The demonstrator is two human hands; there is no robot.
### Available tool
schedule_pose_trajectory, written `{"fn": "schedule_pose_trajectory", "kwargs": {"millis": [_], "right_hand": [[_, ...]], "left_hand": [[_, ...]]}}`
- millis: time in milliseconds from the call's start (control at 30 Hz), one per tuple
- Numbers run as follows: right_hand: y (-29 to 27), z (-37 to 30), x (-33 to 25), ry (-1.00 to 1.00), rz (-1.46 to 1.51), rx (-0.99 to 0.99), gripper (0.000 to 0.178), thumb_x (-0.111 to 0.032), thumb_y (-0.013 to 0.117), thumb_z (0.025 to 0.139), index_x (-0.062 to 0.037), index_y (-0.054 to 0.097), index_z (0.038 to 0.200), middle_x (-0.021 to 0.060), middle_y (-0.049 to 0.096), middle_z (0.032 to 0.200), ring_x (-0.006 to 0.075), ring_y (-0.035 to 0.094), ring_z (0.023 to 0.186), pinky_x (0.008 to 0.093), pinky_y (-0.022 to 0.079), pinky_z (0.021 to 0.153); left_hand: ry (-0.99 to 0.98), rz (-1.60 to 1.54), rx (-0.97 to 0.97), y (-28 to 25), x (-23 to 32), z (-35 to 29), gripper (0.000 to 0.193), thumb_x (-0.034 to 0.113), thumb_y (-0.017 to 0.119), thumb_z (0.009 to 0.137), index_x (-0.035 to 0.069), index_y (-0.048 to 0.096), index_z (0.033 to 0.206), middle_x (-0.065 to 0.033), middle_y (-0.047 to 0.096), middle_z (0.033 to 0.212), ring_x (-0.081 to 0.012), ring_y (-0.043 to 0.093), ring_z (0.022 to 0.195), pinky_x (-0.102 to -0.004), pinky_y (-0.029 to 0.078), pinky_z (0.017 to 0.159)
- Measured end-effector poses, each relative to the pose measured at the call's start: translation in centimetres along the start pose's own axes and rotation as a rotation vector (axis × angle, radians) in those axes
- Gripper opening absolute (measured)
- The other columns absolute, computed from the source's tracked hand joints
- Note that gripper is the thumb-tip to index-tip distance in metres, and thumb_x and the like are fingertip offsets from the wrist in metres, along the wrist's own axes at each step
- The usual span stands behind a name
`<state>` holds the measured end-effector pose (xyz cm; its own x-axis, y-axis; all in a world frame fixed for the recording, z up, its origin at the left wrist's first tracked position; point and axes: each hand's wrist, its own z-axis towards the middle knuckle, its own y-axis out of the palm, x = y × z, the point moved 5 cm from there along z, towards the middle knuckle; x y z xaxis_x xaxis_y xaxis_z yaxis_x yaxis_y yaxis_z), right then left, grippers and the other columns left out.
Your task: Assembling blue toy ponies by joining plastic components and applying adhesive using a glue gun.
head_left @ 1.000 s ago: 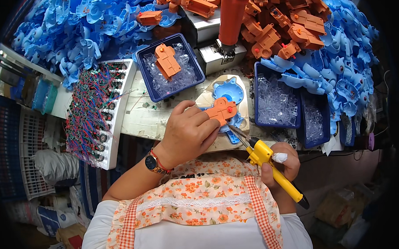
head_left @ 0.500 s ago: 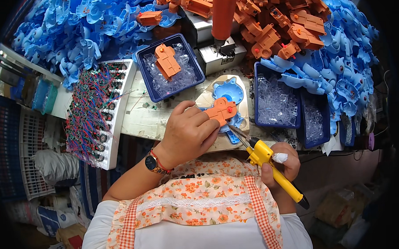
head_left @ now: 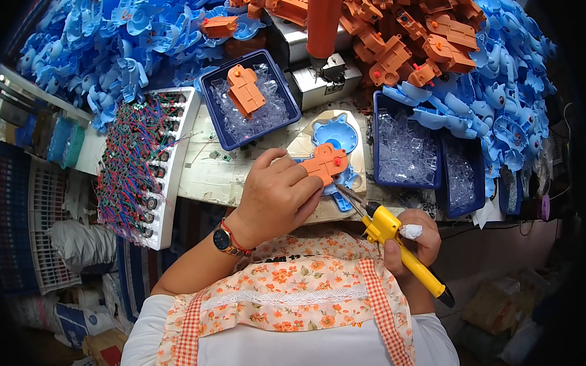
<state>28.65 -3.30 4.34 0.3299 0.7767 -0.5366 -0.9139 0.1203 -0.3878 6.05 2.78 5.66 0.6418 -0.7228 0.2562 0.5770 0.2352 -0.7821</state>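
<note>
My left hand (head_left: 278,195) is closed on an orange plastic housing (head_left: 324,164) with a small red knob. The housing lies over a light blue shell (head_left: 346,178) in a pale fixture (head_left: 356,192); my fingers hide its near end. Held in my right hand (head_left: 419,240) is a yellow soldering gun (head_left: 385,224), its narrow metal tip pointing up and left. That tip reaches the lower edge of the orange housing, and I cannot tell whether it touches. A white wrap covers one right fingertip. Another blue shell, round and eared (head_left: 337,135), sits just beyond the housing.
A red-orange hanging driver (head_left: 326,27) stands beyond the fixture. Navy bins (head_left: 202,89) of clear plastic pieces flank the work spot. Left is a white foam tray (head_left: 176,168) of wired parts. Blue shells (head_left: 120,34) and orange housings (head_left: 392,57) are heaped at the back.
The hanging driver has swung slightly left. Both hands, the orange housing and the soldering gun stay where they were.
</note>
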Motion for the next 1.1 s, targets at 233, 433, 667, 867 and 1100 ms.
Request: {"fn": "schedule_pose_trajectory", "kwargs": {"millis": [233,433,667,867,1100], "right_hand": [[-0.2,0.4,0.3,-0.017,0.013,0.093,0.040,-0.013,0.075,0.078,-0.0045,0.049,0.107,0.0096,0.057,0.071,0.0212,0.054,0.054,0.0326,0.044,0.050],[-2.5,-1.2,0.9,0.286,0.155,0.253,0.036,-0.022,0.065,0.090,-0.0066,0.041,0.111,0.0136,0.054,0.091,0.0183,0.051,0.079,0.0335,0.045,0.075],[-12.1,-4.7,2.3,0.358,-0.054,0.609,0.029,-0.007,0.057,0.088,-0.0049,0.046,0.115,0.0096,0.055,0.104,0.0160,0.055,0.092,0.0315,0.046,0.089],[-22.8,-5.0,-0.7,0.406,-0.486,0.729,0.021,-0.002,0.062,0.092,-0.0047,0.053,0.111,0.0005,0.054,0.099,0.0046,0.050,0.085,0.0213,0.043,0.081],[-30.0,-8.2,4.1,0.447,-0.752,0.913,0.018,-0.008,0.066,0.094,-0.0038,0.052,0.106,0.0000,0.058,0.080,0.0037,0.052,0.070,0.0202,0.043,0.068]], "left_hand": [[0.006,-0.010,0.004,0.1,0.0,0.1,0.010,0.015,0.073,0.077,0.011,0.065,0.080,-0.0021,0.056,0.070,-0.0219,0.058,0.072,-0.0411,0.047,0.083],[0.009,-0.019,-0.001,-0.2,-0.2,0.2,0.014,0.011,0.077,0.072,0.012,0.069,0.084,-0.0022,0.058,0.071,-0.0233,0.058,0.072,-0.0392,0.048,0.078],[-0.029,-0.072,-0.061,-0.2,-0.8,0.1,0.018,0.012,0.079,0.072,0.009,0.067,0.085,-0.0089,0.054,0.079,-0.0286,0.054,0.076,-0.0408,0.042,0.068],[-0.084,-0.097,-0.070,-0.8,-1.0,0.2,0.024,0.002,0.076,0.068,0.003,0.065,0.089,-0.0113,0.053,0.081,-0.0296,0.053,0.076,-0.0397,0.041,0.066],[-0.086,-0.074,-0.134,-0.3,-1.0,1.2,0.025,0.006,0.076,0.067,0.003,0.066,0.090,-0.0106,0.053,0.081,-0.0286,0.052,0.077,-0.0397,0.040,0.069]]}}
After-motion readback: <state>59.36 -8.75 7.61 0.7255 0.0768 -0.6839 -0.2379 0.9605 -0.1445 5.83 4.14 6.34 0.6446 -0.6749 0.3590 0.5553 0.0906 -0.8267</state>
